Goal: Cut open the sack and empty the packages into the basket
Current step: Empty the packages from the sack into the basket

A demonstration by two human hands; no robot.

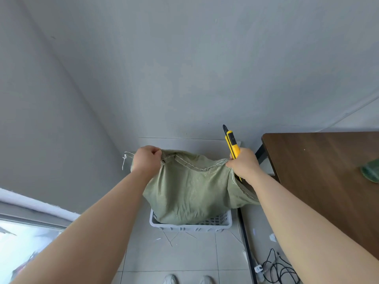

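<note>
A green woven sack (190, 191) hangs in the air over a grey plastic basket (190, 226) on the floor, its lower end reaching into the basket. My left hand (146, 158) grips the sack's stitched top edge at the left corner. My right hand (243, 163) pinches the top edge at the right corner and also holds a yellow utility knife (232, 145), blade end pointing up. No packages are visible; the sack hides the basket's inside.
A dark wooden table (320, 171) stands at the right, with a green object (371, 173) at its right edge. Black cables and a white plug (272, 267) lie on the tiled floor under it. A grey wall is behind the basket. My shoes (170, 279) show at the bottom.
</note>
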